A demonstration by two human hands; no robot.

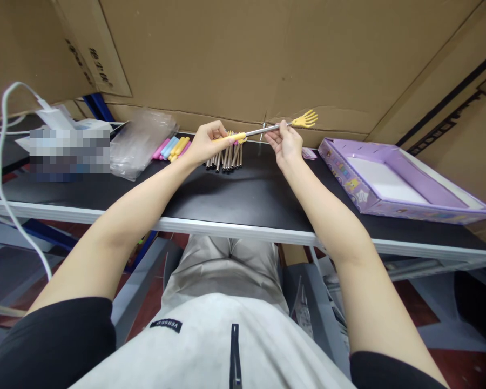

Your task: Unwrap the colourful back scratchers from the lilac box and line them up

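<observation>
A back scratcher with a yellow handle, a metal rod and a yellow hand-shaped head is held up nearly level above the table. My left hand is closed round its yellow handle. Near the head end, my right hand pinches the metal rod. Behind and below my left hand lies a bunch of metal rods, with pink and yellow heads partly hidden by that hand. To the left of it rest several pink, blue and yellow handles in a small pile.
An open purple box stands at the right of the black table. Clear plastic bags and a white device with a cable are on the left. A cardboard wall rises behind.
</observation>
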